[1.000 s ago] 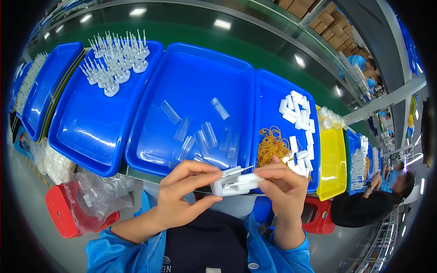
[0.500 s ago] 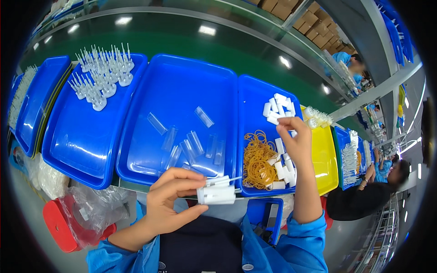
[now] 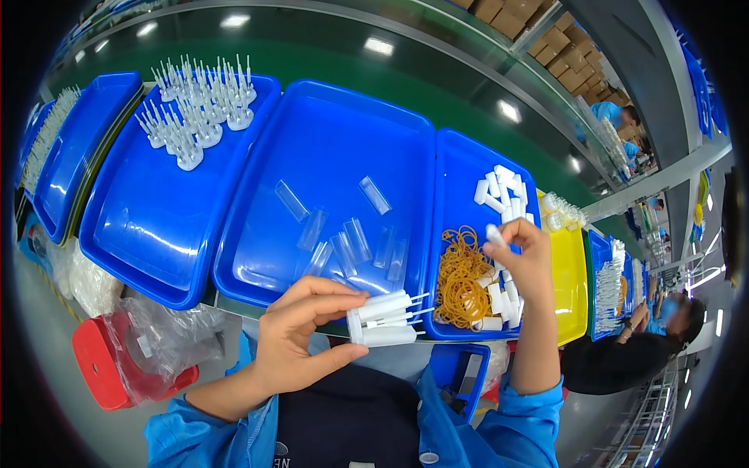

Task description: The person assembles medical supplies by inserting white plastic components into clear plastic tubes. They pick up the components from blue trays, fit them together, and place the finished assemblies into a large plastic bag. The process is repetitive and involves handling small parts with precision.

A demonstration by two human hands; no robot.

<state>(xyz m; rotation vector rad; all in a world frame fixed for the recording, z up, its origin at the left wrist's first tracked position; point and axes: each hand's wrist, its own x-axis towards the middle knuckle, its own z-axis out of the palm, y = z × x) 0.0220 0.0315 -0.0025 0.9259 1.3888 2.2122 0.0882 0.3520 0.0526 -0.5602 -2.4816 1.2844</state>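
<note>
My left hand (image 3: 300,339) grips a white multi-pin holder (image 3: 390,313) by its round base, the pins pointing right. White sleeves cover some pins; other thin pins stick out bare. To the right, over the right blue tray (image 3: 459,175), my right hand (image 3: 530,253) pinches one white sleeve (image 3: 494,235) between thumb and fingers. Loose white sleeves (image 3: 500,187) lie in that tray in two groups, beside a tangle of tan rubber bands (image 3: 463,285). In the middle blue tray (image 3: 335,140) are several clear plastic tubes (image 3: 356,239), nearest my left hand.
At the left, a blue tray (image 3: 129,234) carries upright white pin holders (image 3: 204,129). A yellow tray (image 3: 569,273) adjoins the right tray. Behind the trays runs a green surface (image 3: 312,47). A red stool (image 3: 95,363) stands lower left. A person in dark clothing (image 3: 616,351) sits at the right.
My right hand has drawn back from the far pile of sleeves toward me, now with one sleeve showing in its fingers. The left hand still holds the pin holder. The whole view has shifted slightly.
</note>
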